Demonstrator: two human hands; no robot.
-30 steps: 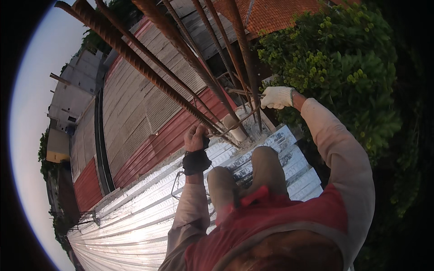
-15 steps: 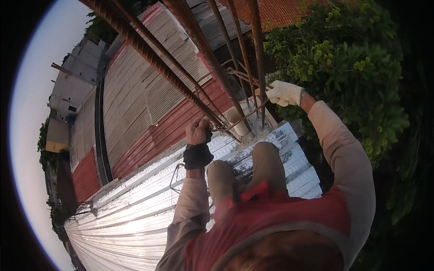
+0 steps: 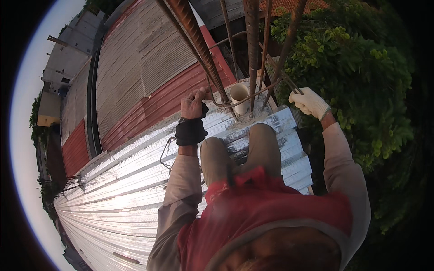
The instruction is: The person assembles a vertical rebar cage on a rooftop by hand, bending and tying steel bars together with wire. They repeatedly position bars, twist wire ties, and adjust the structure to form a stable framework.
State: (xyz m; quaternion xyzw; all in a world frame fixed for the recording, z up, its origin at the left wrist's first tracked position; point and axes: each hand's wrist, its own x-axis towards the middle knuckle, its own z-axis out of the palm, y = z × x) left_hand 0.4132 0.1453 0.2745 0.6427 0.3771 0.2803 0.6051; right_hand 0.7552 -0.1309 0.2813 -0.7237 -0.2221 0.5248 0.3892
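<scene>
Several rusty rebar rods (image 3: 197,38) rise from a concrete patch in front of me. A bent steel stirrup (image 3: 255,95) runs around them at a tilt, its right side higher. My bare left hand (image 3: 193,105), with a black wrap at the wrist, is closed at the stirrup's left corner. In a white knitted glove, my right hand (image 3: 311,103) grips two thin metal bars (image 3: 294,86) by their near ends. Their far ends reach behind the stirrup's right side; whether they belong to a tool or to the stirrup I cannot tell. A whitish pipe (image 3: 239,93) stands open-topped among the rods.
My knees (image 3: 262,142) rest over shiny corrugated metal sheeting (image 3: 122,194), which ends in a ragged edge at the right. Beyond lie red and grey roofs (image 3: 149,67). Leafy tree branches (image 3: 352,81) fill the right side. A bent wire frame (image 3: 167,153) lies by my left forearm.
My right hand has moved right and slightly down with the thin bars. My left hand and the stirrup appear higher in view. The view has shifted, so the pipe's opening now shows.
</scene>
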